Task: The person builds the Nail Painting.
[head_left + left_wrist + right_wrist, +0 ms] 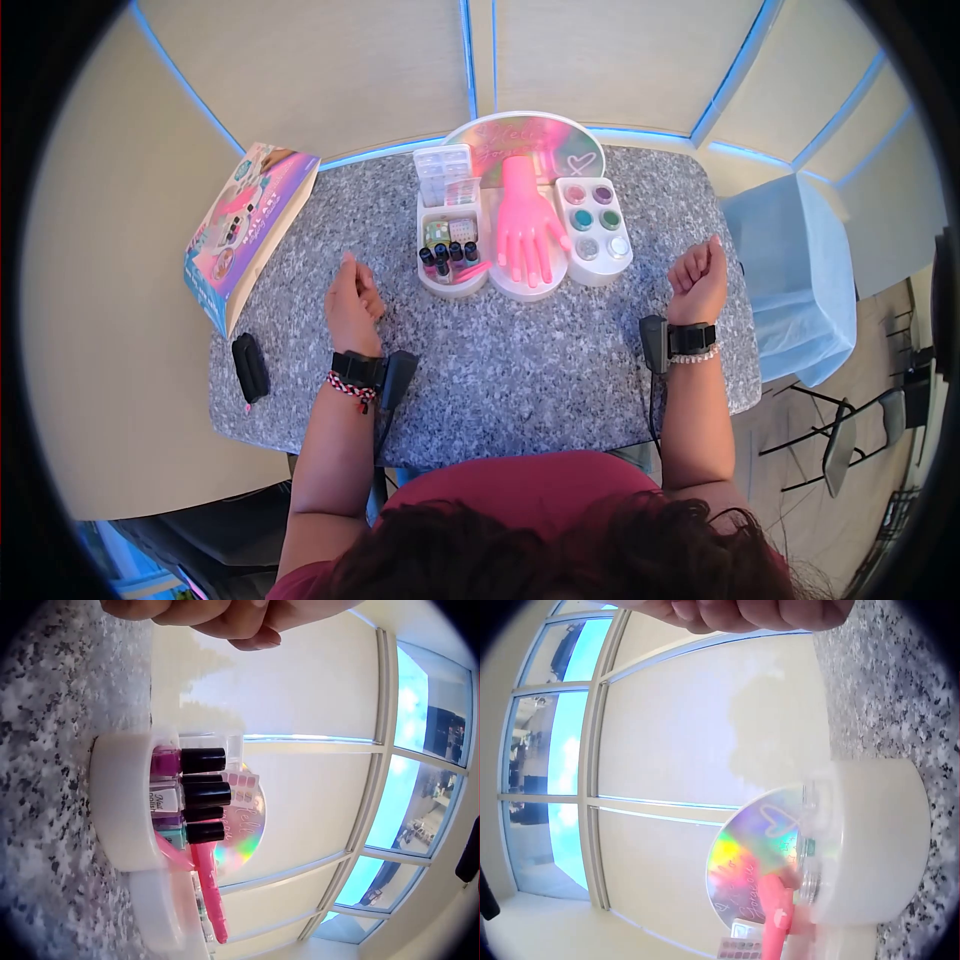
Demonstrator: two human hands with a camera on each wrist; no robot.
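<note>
My left hand rests on the speckled table to the left, fingers loosely curled and holding nothing. Over on the right side lies my right hand, also loosely curled with nothing in it. Between them, farther back, stands a white nail art station with a pink model hand in its middle. Several nail polish bottles with black caps fill its left compartment, beside a pink tool. Small pots of glitter sit in the right section. An iridescent oval backboard rises behind.
A nail art box stands tilted at the table's left edge. In front of it lies a black case. Cream panels border the back. A blue-covered object and folding chairs are off to the right.
</note>
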